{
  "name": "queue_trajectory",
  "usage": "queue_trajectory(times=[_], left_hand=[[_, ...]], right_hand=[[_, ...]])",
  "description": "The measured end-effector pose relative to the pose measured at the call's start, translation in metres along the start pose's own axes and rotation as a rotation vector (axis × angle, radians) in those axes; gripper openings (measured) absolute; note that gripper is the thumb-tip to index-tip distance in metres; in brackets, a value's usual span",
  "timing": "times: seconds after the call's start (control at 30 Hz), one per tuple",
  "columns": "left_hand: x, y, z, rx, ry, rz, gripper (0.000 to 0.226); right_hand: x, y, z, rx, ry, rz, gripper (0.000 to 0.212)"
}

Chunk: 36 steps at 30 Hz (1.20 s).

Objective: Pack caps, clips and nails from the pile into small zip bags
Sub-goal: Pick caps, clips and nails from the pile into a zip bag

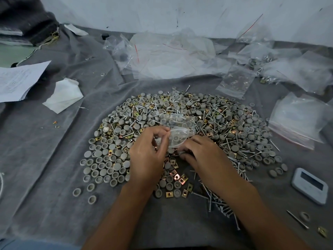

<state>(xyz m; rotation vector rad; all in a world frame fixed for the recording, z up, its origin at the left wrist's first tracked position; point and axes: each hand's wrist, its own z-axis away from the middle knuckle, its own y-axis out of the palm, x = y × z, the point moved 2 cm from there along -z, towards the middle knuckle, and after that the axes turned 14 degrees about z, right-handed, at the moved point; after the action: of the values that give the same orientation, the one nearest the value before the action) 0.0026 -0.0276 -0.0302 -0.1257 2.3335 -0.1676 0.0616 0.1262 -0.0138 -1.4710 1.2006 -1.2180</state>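
At the near edge of the pile (pixel 180 134), on the grey cloth (pixel 45 159), the left hand (pixel 146 156) pinches the mouth of a thin bag (pixel 177 131). The right hand (pixel 201 154) is curled on caps (pixel 100 159) under it. The bag is light, limp and probably slippery, so hold its rim.

I've got one head view, high and close, tilted forward and down over the surface (pixel 45 159); both forearms enter from the near edge, the wall (pixel 162 13) closes the far side, wide-angle bending the edges.
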Motion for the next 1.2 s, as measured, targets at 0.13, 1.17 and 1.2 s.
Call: queue_trajectory(times=[0.13, 1.17, 1.2], left_hand=[[0.001, -0.001, 0.001, -0.001, -0.006, 0.007, 0.012], [-0.001, -0.001, -0.001, -0.022, -0.009, 0.015, 0.014], [-0.001, -0.002, -0.001, -0.023, -0.003, 0.017, 0.014]], right_hand=[[-0.007, -0.013, 0.012, -0.046, 0.036, -0.266, 0.011], [0.013, -0.038, -0.011, -0.518, -0.098, 0.11, 0.014], [0.016, -0.036, -0.012, -0.502, -0.09, 0.16, 0.014]])
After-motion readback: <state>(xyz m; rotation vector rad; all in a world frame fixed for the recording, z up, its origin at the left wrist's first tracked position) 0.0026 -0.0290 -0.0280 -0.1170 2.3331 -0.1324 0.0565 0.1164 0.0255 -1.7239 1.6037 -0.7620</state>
